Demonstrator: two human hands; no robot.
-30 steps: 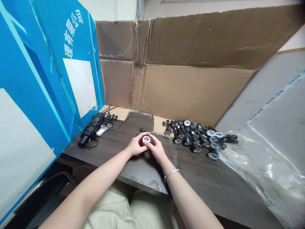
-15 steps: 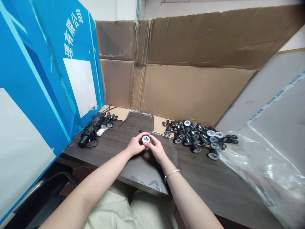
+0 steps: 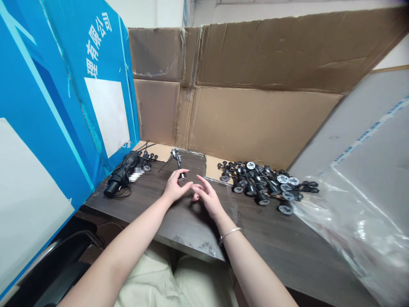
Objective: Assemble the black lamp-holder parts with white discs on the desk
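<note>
My left hand [image 3: 174, 186] is open, its thumb stretched away from the forefinger. Just beyond its fingers is a black cup-ended piece [image 3: 179, 163] with a thin stem and small branching parts, pointing away from me. The forefinger partly covers the cup end; I cannot tell whether it touches it. My right hand [image 3: 207, 197] hovers over the table to the right, fingers parted and curved, nothing visible in them. The two hands' fingertips are close together.
A pile of similar black pieces [image 3: 262, 183], some with pale round discs, lies to the right by clear plastic sheeting [image 3: 358, 230]. A folded black umbrella [image 3: 119, 175] and small black parts [image 3: 148, 160] lie left. Cardboard [image 3: 255, 123] walls the dark table [image 3: 271, 238].
The piece whose pale disc was between both hands now lies beyond my left hand, stem pointing away. My left hand has moved left and opened; my right hand's fingers have parted.
</note>
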